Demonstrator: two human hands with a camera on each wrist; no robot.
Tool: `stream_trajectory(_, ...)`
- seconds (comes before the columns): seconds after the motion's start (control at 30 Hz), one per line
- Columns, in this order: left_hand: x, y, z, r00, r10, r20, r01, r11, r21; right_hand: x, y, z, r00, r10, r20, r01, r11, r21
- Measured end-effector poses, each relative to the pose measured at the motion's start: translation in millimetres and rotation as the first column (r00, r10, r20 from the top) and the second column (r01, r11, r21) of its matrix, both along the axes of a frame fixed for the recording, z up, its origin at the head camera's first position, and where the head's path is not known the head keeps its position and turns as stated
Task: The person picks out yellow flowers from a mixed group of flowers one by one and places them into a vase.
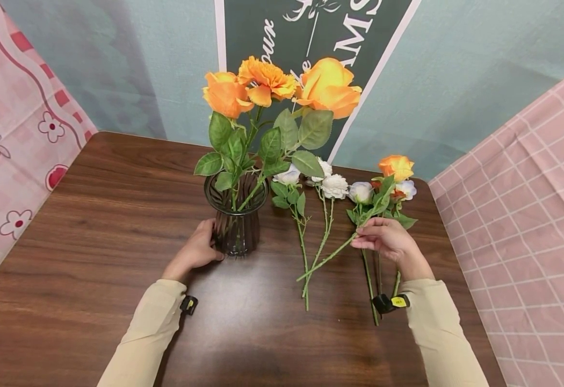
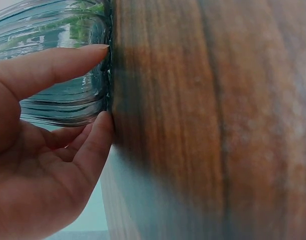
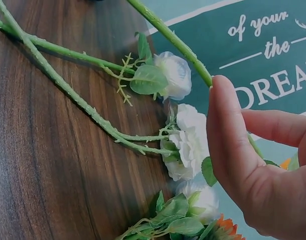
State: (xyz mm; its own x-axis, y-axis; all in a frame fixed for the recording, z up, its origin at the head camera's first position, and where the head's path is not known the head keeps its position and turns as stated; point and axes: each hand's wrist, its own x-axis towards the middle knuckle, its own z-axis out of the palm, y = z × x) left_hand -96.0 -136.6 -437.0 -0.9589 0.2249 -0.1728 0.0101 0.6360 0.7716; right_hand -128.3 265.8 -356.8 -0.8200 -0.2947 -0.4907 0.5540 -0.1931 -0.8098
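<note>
My left hand holds the dark ribbed glass vase low down, beside the tabletop. In the left wrist view its thumb lies along the glass and its other fingers reach round the base. Three orange flowers with green leaves stand in the vase: a rose, a ruffled bloom and a larger rose. To the right, my right hand pinches the green stem of another orange rose between thumb and fingers. That stem slants down to the left, above the flowers on the table.
Right of the vase lie a pale rose and a white ruffled flower, their stems crossing. Several more flowers, including a pale rose, lie under my right hand. Blue cloth hangs behind the wooden table; pink cloths flank it.
</note>
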Motion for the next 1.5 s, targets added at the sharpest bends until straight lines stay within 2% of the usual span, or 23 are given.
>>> stream_trajectory(0.33,1.0,0.3,-0.6,1.000,0.012,-0.001,-0.012,1.000,0.005,4.8,-1.0,-5.4,1.000,0.005,0.017,-0.003,0.997,-0.083)
stream_trajectory(0.7,0.5,0.3,-0.4,1.000,0.001,-0.007,-0.001,1.000,0.005,7.4,-3.1,-7.1,0.999,-0.012,0.034,0.015,0.996,-0.088)
stream_trajectory(1.33,1.3,0.2,-0.6,1.000,0.010,0.002,-0.010,0.999,0.031,6.0,-4.8,10.5,1.000,0.005,-0.029,-0.008,0.994,-0.112)
stream_trajectory(1.5,1.1,-0.1,-0.3,1.000,0.006,0.001,-0.006,1.000,0.031,4.8,-6.3,16.2,0.999,-0.012,-0.034,0.008,0.994,-0.107)
